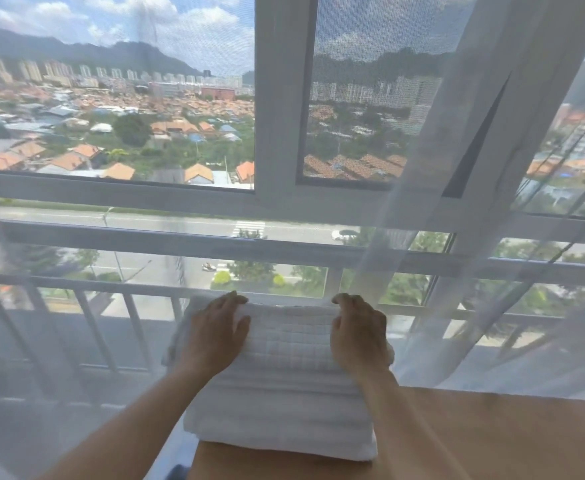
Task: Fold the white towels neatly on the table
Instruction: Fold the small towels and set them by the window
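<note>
**Pressing Down on a Stack of White Towels at the Table's Corner**

Pressing on the top of the stack, both hands sit on the folded white towels, which are piled at the far left corner of the wooden table, at about 6 o'clock in the view. The bottom towel overhangs the table's left edge slightly, and the top one shows a grid-like weave.

At about 9 o'clock on the stack, the left hand lies palm down, its fingers fairly straight and close together, reaching to the far edge of the top towel, with the thumb spread apart toward the middle. At 3 o'clock on the stack, the right hand also rests on top; its fingers are curled over the far edge of the top towel, and whether they truly pinch the cloth I cannot tell.

Beyond the towels, at 12 o'clock, stands a large window with a white railing outside. A sheer curtain hangs from 1 o'clock down to the table's far edge at 4 o'clock, just beside the right hand.
</note>
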Available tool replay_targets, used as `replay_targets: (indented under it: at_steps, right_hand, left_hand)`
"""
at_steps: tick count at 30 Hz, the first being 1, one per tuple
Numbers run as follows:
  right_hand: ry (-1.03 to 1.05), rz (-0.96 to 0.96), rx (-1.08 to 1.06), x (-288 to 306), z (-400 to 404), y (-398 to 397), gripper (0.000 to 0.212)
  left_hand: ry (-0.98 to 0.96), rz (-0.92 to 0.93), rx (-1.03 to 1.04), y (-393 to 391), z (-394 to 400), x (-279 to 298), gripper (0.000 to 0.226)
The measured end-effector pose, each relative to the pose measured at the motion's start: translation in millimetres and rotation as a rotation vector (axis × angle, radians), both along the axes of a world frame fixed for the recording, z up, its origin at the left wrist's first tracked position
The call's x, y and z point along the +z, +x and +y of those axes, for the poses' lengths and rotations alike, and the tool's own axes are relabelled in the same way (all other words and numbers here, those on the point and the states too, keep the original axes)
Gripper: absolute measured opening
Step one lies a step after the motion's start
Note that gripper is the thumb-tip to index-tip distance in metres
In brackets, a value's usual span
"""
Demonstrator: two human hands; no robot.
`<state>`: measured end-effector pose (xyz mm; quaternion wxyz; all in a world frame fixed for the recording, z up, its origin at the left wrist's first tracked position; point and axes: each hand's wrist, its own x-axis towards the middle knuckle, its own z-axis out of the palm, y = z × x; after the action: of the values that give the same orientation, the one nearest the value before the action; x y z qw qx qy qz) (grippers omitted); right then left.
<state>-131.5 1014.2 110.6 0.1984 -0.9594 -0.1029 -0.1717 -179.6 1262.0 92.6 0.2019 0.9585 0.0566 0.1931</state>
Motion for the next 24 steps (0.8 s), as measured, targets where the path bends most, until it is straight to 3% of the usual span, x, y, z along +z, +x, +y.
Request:
replay_targets:
  at_steps: [3,6,14,20,24]
  right_hand:
    - [-0.175,0.208,0.202,-9,22,8,0.046]
    - [-0.274,0.363,0.193,-28,22,15,0.053]
    - [-0.295,0.345,0.174,-42,17,21,0.059]
    - [-0.224,0.385,0.076,-50,-16,28,0.060]
    - [-0.174,0.433,0.070,-49,-21,32,0.061]
  left_hand:
    - [0.127,0.129,-0.234,12,-29,-10,0.039]
    - [0.235,0.222,-0.228,17,-33,-20,0.048]
    - [0.271,0.354,-0.123,22,-34,-29,0.061]
    - [0.289,0.448,0.048,20,6,-24,0.094]
    - [0.217,0.487,0.129,15,20,-24,0.091]
